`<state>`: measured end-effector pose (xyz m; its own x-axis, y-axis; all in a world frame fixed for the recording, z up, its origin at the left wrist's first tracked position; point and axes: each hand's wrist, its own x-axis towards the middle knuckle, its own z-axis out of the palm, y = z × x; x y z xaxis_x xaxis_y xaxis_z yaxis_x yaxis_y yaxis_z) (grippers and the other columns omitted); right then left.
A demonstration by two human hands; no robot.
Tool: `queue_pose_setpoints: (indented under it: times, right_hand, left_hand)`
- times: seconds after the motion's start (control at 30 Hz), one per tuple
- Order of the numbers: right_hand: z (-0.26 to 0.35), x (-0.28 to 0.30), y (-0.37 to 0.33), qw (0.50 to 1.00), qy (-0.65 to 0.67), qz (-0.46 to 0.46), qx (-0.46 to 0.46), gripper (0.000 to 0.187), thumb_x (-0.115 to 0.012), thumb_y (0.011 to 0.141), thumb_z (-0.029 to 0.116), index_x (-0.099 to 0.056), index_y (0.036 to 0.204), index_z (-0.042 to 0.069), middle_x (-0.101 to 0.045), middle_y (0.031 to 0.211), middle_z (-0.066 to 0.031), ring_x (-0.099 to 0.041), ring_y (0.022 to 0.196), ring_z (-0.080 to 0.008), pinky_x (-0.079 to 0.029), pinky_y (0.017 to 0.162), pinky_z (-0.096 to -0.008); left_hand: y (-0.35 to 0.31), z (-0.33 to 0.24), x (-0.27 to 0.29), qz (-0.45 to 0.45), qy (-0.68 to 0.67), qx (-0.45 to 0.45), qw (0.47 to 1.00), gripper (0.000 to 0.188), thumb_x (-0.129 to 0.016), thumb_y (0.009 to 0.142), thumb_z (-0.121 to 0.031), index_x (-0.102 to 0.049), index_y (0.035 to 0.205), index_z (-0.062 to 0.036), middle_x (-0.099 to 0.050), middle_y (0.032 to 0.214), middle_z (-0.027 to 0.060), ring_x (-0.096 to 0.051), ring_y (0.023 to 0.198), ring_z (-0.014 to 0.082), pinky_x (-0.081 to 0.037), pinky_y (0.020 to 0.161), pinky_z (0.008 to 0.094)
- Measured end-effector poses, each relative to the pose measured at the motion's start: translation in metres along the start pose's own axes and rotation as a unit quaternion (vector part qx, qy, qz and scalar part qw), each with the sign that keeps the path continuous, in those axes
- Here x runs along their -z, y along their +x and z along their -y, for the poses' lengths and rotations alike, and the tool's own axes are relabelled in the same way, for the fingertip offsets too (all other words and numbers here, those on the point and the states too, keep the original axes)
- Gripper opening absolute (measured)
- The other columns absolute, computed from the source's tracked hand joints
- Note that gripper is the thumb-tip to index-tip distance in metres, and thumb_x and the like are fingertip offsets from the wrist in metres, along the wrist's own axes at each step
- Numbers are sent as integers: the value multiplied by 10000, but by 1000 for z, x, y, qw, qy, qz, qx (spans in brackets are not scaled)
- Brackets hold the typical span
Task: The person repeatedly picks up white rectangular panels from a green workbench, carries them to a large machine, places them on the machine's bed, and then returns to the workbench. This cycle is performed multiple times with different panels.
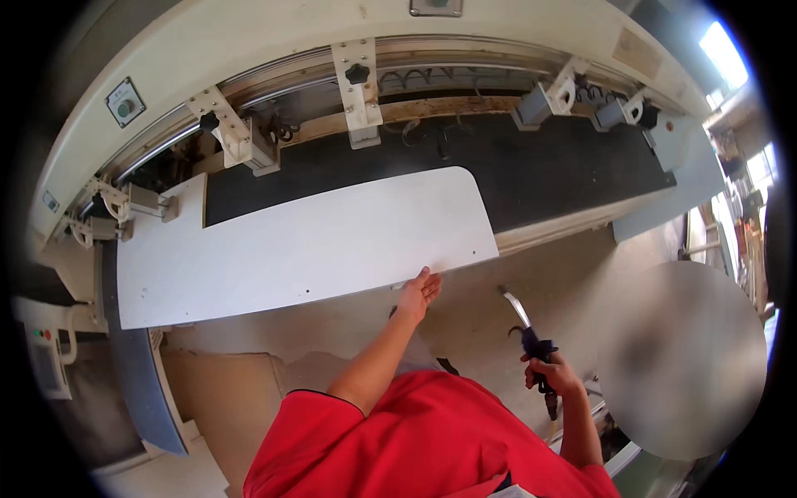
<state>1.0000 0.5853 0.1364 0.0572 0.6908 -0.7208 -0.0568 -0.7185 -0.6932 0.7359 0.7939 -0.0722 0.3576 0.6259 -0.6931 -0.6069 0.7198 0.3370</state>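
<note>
A large white panel (pixel 332 241) with one rounded corner and a cut-out at its back left lies flat on the black machine bed. Several small holes run along its near edge. My left hand (pixel 421 292) is at that near edge toward the right end, fingers stretched out and holding nothing; whether the fingertips touch the panel I cannot tell. Lower right, my right hand (pixel 554 375) is wrapped round an air blow gun (pixel 533 339), dark-bodied with a bent silver nozzle. The nozzle points up and left, apart from the panel, and a hose hangs below the grip.
Over the black bed (pixel 564 174) spans a cream machine beam (pixel 274 41) carrying several clamp brackets (pixel 357 95). A control box (pixel 50 357) with buttons stands at the far left, beside a grey-blue side table (pixel 145 390). A blurred round patch covers part of the right side.
</note>
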Motion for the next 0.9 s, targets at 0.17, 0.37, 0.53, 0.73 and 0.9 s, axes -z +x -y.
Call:
queue_pose_setpoints:
  times: [0.17,0.37,0.53,0.73,0.9]
  right_hand:
    - [54,55,45,996,78,-37,19,346,-522,960,287,-516,1126,-16,-637,751,-132,-671,674,-303,-553,605,-419]
    - [96,50,141,966,-170,196,-3,274,-560,943,214,-543,1072,-28,-615,709,-128,-635,606,-250,-498,579,-340]
    - [139,49,197,900,-259,350,-6,260,-587,942,222,-552,1017,-25,-581,645,-89,-600,551,-217,-495,562,-326]
    - [161,-16,221,805,-381,451,54,450,-496,983,430,-577,971,-12,-571,581,-72,-603,492,-188,-435,433,-292]
    - [156,-139,326,828,-245,500,-62,419,-548,925,536,-588,993,125,-523,637,9,-542,551,-143,-446,449,-264]
  left_hand:
    - [49,54,-52,6,-88,-9,996,431,-700,881,-348,-582,1159,-41,-634,1066,85,-641,987,211,-531,799,329]
    - [75,73,-91,-16,-222,-144,964,334,-674,903,-297,-614,1105,-38,-667,1041,77,-644,933,195,-517,834,336]
    - [42,92,-97,-137,-222,-220,940,287,-652,904,-208,-615,1108,-8,-671,1067,98,-659,948,207,-530,830,357]
    - [-95,196,-70,-266,-257,-290,883,272,-664,897,-217,-637,1061,-2,-677,984,87,-657,878,196,-526,791,350]
    - [-189,326,-11,-335,-329,-450,760,343,-709,837,-192,-630,1106,6,-652,905,46,-614,794,135,-503,695,306]
